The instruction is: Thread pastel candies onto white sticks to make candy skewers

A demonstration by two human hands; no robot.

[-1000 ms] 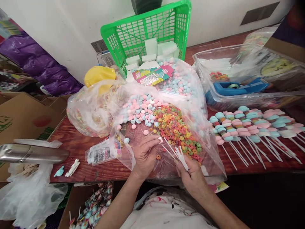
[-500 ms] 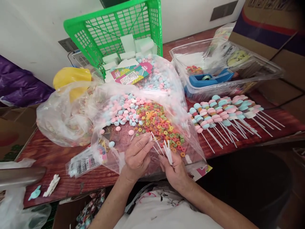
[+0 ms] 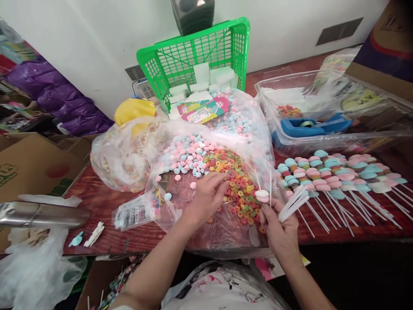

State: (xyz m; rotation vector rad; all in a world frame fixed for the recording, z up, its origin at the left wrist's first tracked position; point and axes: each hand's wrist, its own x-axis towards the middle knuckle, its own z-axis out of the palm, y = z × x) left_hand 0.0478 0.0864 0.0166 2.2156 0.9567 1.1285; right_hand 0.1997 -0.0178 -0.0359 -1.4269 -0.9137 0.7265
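Left hand reaches palm-down into the ring candies, fingers curled, apparently pinching one. Right hand, raised beside it, grips white sticks, one carrying a pink candy.

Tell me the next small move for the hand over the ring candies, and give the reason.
Probably pinch one ring candy with the left hand and carry it to the stick in the right hand. That stick bears only one pale candy, with bare length above it, while the left fingertips already rest on the rings.
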